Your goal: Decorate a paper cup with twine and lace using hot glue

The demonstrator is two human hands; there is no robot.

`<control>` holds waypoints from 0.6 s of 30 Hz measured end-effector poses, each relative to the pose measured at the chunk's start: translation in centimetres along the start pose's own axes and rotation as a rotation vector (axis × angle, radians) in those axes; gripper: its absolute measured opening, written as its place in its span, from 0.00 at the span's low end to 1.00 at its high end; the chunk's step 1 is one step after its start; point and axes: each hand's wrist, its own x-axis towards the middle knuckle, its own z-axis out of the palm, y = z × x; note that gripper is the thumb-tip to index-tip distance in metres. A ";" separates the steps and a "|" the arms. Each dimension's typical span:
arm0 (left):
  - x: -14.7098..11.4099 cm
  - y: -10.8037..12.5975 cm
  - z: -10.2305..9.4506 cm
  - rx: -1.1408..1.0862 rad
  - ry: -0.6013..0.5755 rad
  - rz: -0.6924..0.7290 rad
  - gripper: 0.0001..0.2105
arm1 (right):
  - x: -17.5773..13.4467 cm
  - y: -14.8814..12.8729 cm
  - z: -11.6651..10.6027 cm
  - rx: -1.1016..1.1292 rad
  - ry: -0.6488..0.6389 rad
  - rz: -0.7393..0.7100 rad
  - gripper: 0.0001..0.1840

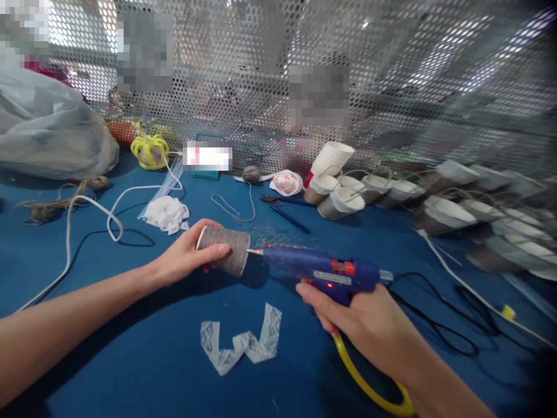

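My left hand (204, 252) is wrapped round a paper cup (237, 247) covered in grey-brown cord, tilted on its side just above the table. In my right hand (348, 307) is a blue hot glue gun (300, 264) with its red light lit. The gun's metal nozzle points left and meets the cup's edge, or sits right beside it; I cannot tell which. A strip of white lace (239, 348) lies folded on the table in front of the cup. Below my right hand shows a yellow loop-shaped handle (369, 386), partly hidden by my wrist.
Pliers (285, 215), a pink ribbon roll (286, 183) and a ball of grey cord (251, 173) lie behind the cup. White lace (165, 215) is bunched at left. Wrapped cups with handles (448, 215) crowd the right. Black cable (439, 337) trails there. Perforated metal (243, 104) stands behind.
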 end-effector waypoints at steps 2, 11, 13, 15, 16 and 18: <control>0.0 0.0 0.0 -0.002 -0.004 0.011 0.21 | 0.1 0.1 0.0 0.006 0.001 -0.014 0.23; -0.1 0.0 -0.1 -0.022 -0.015 0.046 0.21 | 0.0 0.3 0.1 0.051 0.015 -0.046 0.26; -0.1 0.1 0.0 -0.027 -0.012 0.047 0.21 | -0.1 0.1 0.3 0.088 0.019 -0.065 0.25; -0.1 0.1 0.0 -0.043 -0.007 0.040 0.21 | -0.2 -0.1 0.4 0.128 0.001 -0.075 0.24; -0.1 0.1 0.1 -0.054 -0.004 0.038 0.21 | -0.2 -0.2 0.4 0.148 -0.017 -0.075 0.23; -0.1 0.0 0.1 -0.078 -0.008 0.041 0.20 | -0.3 -0.4 0.4 0.181 -0.058 -0.067 0.21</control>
